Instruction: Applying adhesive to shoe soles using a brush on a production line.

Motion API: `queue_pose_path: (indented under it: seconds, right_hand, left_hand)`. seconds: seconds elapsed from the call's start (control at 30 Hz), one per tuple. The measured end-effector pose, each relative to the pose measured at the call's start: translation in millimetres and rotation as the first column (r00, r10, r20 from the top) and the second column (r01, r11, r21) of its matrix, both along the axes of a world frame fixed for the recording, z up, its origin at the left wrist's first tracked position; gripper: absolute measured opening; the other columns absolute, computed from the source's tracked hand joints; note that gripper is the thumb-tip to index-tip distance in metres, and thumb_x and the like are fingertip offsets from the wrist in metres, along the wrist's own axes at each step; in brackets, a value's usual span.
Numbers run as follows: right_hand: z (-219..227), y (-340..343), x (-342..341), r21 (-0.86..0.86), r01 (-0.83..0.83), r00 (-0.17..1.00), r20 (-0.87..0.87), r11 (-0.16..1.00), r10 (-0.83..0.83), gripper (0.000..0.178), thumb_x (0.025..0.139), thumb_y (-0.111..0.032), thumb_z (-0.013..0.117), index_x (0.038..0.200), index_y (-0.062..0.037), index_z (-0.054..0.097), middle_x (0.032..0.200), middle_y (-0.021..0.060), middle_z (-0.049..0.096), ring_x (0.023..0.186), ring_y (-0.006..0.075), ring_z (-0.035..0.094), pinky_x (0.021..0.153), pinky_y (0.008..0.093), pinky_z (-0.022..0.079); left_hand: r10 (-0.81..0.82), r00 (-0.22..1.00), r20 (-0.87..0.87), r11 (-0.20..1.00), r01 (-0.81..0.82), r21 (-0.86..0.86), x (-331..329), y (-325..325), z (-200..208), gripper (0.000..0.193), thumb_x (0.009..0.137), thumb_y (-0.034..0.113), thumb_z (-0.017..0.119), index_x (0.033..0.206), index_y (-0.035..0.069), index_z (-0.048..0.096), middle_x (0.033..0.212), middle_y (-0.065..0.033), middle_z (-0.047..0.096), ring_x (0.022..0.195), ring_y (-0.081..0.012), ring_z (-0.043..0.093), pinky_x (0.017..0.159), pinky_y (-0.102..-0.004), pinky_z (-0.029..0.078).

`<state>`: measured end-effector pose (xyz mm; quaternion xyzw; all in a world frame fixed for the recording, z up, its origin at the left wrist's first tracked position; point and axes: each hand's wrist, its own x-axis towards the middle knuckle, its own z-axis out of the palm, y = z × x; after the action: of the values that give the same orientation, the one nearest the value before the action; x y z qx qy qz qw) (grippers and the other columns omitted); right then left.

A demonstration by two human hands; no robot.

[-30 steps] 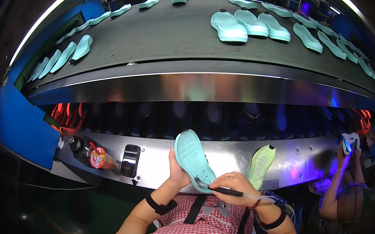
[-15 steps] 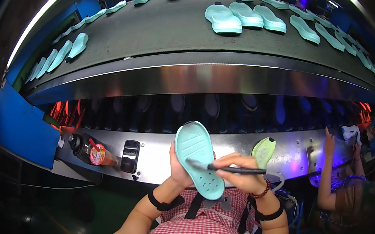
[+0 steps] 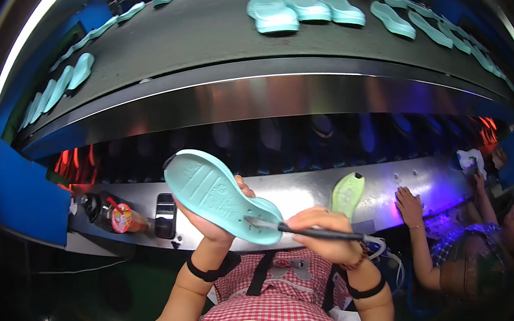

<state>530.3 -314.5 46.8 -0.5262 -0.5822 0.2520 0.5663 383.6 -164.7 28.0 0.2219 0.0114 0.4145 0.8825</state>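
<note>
My left hand (image 3: 214, 230) cradles a turquoise shoe sole (image 3: 215, 194) from below, its fingertips showing over the far edge. The sole lies tilted, its wide end up at the left and its holed end at the right. My right hand (image 3: 329, 221) is closed around the black handle of a brush (image 3: 356, 237). The brush's tip touches the sole's surface near the small holes. Beyond my right hand, a light green sole (image 3: 348, 195) lies on the metal ledge.
A conveyor belt (image 3: 175, 43) carrying several turquoise soles (image 3: 274, 13) runs across the far side. On the metal ledge (image 3: 291, 196) at left stand a dark bottle (image 3: 92, 206), a cup with a red straw (image 3: 125, 218) and a phone (image 3: 165, 217). Another person's hand (image 3: 410, 206) rests at right.
My left hand has turned the sole counterclockwise, its wide end swinging left. The brush tip has moved from the sole's middle toward the holed end. The other person's hand has lowered onto the ledge.
</note>
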Motion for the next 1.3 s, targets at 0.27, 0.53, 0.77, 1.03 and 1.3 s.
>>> queue_pose_path:
  seconds: [0.27,0.53,0.77,1.03,1.3]
  right_hand:
    - [-10,-3,-2,-0.063,-0.139,0.957,-0.264,0.988,0.118,0.021,0.071,-0.004,0.066,0.092,-0.0031,0.064,0.091,0.0108,0.062,0.087,0.0197,0.059,0.076,0.028,0.047]
    - [-18,-4,-4,-0.094,-0.152,0.926,-0.361,0.984,0.109,0.022,0.069,-0.002,0.066,0.09,-0.0019,0.064,0.09,0.0115,0.062,0.084,0.0192,0.059,0.076,0.0269,0.046]
    - [-21,-8,-2,-0.016,-0.281,0.887,-0.386,0.96,0.253,0.021,0.067,-0.003,0.068,0.088,-0.004,0.065,0.095,0.0108,0.057,0.088,0.0193,0.055,0.077,0.0273,0.044]
    - [-40,11,-17,0.012,-0.086,0.696,-0.715,0.996,0.069,0.02,0.076,-0.008,0.063,0.094,-0.0006,0.061,0.089,0.0056,0.061,0.083,0.0101,0.056,0.074,0.022,0.046]
    - [-18,-25,1,-0.185,-0.155,0.905,-0.419,0.97,0.065,0.02,0.074,-0.006,0.065,0.094,-0.0029,0.063,0.083,0.0072,0.064,0.073,0.0101,0.059,0.067,0.0227,0.047]
  left_hand:
    - [-0.013,1.0,-0.022,0.991,0.016,0.133,3,6,-2,0.076,0.077,0.067,0.028,0.115,0.004,0.047,0.097,-0.02,0.051,0.08,-0.0296,0.052,0.071,-0.0399,0.044]
    - [0.023,0.992,-0.124,0.977,0.004,0.214,6,5,-10,0.078,0.079,0.066,0.026,0.118,0.002,0.043,0.097,-0.0172,0.051,0.076,-0.0237,0.053,0.071,-0.0351,0.045]
    - [0.059,0.987,-0.153,0.962,-0.016,0.271,8,6,-11,0.074,0.08,0.064,0.028,0.118,0.002,0.043,0.099,-0.015,0.053,0.08,-0.0227,0.055,0.071,-0.034,0.047]
    - [-0.005,0.997,-0.07,0.977,0.02,0.213,25,-38,-5,0.068,0.085,0.054,0.032,0.133,0.007,0.026,0.128,-0.019,0.037,0.106,-0.0321,0.046,0.094,-0.0398,0.037]
    - [-0.346,0.931,-0.118,0.935,0.352,0.042,8,-24,-58,0.065,0.084,0.051,0.037,0.127,0.003,0.034,0.115,-0.0199,0.049,0.1,-0.0331,0.052,0.084,-0.0465,0.044]
